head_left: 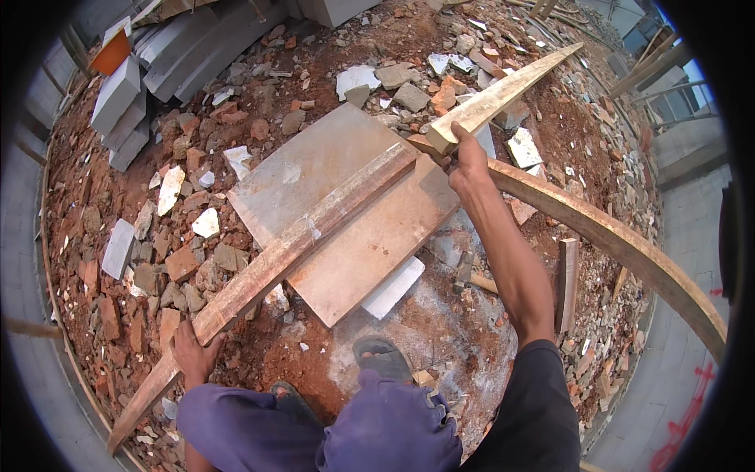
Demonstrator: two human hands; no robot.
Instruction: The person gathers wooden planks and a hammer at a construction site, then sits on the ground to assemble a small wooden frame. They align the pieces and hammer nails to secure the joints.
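"Where does the long beam (314, 219) lie?"

"Slantwise across the flat board (376, 256), its lower end out over the brick rubble (182, 264)."

"And the left hand (195, 354)?"

"Clamped over that beam's lower stretch, thumb toward the board."

"The right hand (469, 161)?"

"Gripping the near end of a pale timber (507, 96), thumb on top; its other fingers are mostly hidden. A bent-looking timber (621, 236) passes behind the wrist, and a hammer (463, 275) lies beside the board"
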